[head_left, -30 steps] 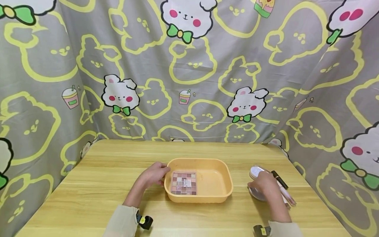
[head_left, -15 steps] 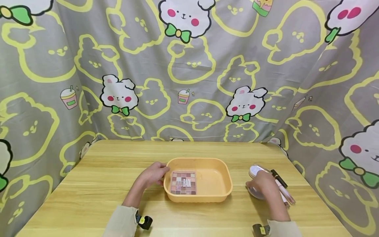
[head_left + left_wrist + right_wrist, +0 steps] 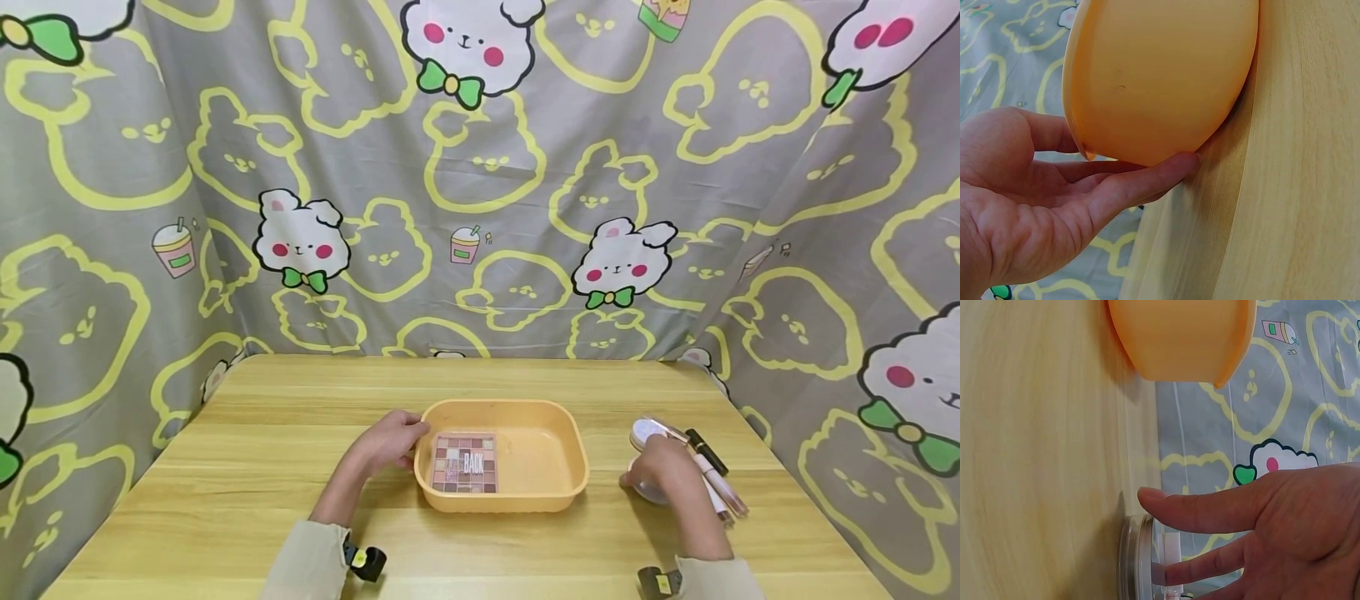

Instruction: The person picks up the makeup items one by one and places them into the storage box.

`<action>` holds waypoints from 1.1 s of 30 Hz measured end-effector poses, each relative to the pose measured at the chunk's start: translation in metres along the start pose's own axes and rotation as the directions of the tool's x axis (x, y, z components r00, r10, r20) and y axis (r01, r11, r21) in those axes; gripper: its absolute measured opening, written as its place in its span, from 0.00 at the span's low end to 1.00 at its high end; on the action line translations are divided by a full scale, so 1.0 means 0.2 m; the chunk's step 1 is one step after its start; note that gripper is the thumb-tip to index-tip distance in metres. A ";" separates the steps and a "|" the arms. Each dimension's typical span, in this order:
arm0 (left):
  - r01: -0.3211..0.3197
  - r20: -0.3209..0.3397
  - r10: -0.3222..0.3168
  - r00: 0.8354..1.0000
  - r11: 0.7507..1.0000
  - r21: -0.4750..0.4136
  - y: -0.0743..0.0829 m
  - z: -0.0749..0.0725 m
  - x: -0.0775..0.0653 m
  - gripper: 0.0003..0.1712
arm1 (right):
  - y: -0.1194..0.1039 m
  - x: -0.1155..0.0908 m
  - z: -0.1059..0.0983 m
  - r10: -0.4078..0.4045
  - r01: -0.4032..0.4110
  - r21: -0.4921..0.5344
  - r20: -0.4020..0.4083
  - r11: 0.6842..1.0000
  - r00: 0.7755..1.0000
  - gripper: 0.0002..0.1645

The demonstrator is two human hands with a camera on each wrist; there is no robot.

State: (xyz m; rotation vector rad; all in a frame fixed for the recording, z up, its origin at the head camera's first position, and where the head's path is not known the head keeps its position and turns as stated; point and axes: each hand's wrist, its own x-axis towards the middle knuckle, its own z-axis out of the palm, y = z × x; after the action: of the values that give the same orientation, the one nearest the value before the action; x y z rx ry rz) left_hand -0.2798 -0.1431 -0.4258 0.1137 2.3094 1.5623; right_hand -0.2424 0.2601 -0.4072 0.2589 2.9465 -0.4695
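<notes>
- Yellow-orange tray (image 3: 536, 460) sits on the wooden worktop (image 3: 315, 408); the left-hand grip (image 3: 390, 440), at its nine o'clock, is narrow and holds that end by the rim.
- Small change in the last half second: the right-hand grip (image 3: 660, 465), out at the tray's three o'clock, has eased slightly towards six o'clock and hides more of the clear round case (image 3: 1138, 562). Tray and palette look unmoved.
- For the work, that suggests the hand is settling on the case, which appears to lie flat and unlifted.
- Right grip is wide: thumb straight at the case's edge, fingers reaching over its top. Whether the thumb touches, I cannot tell.
- Beyond the case, a white-topped round case (image 3: 645, 431) shows towards twelve o'clock; a black tube (image 3: 707, 452) and a pinkish tube (image 3: 726, 490) lie from one to four o'clock.
- Writing: the makeup palette (image 3: 465, 464), inside the tray at nine o'clock, reads "BACK" in white; paler lettering before it is illegible. No brand can be read on the tubes or cases.
</notes>
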 end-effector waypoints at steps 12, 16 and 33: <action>0.004 -0.014 -0.004 1.000 1.000 0.003 0.00 0.00 0.00 0.23 | 0.00 0.00 0.00 -0.018 0.018 -0.005 -0.001 1.000 1.000 0.37; 0.001 -0.010 -0.001 1.000 1.000 0.009 0.01 0.00 -0.01 0.24 | 0.01 0.00 0.01 -0.014 0.014 -0.002 0.014 1.000 1.000 0.37; -0.003 -0.008 0.003 1.000 1.000 0.017 0.02 0.00 -0.02 0.23 | 0.03 0.00 0.00 -0.046 0.047 0.060 -0.025 0.997 0.999 0.39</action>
State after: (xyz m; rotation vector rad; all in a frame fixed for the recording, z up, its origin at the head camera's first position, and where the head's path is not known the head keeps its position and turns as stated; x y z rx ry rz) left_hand -0.2767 -0.1429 -0.4210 0.1155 2.3299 1.5468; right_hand -0.2421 0.2652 -0.4080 0.2048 2.9707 -0.5664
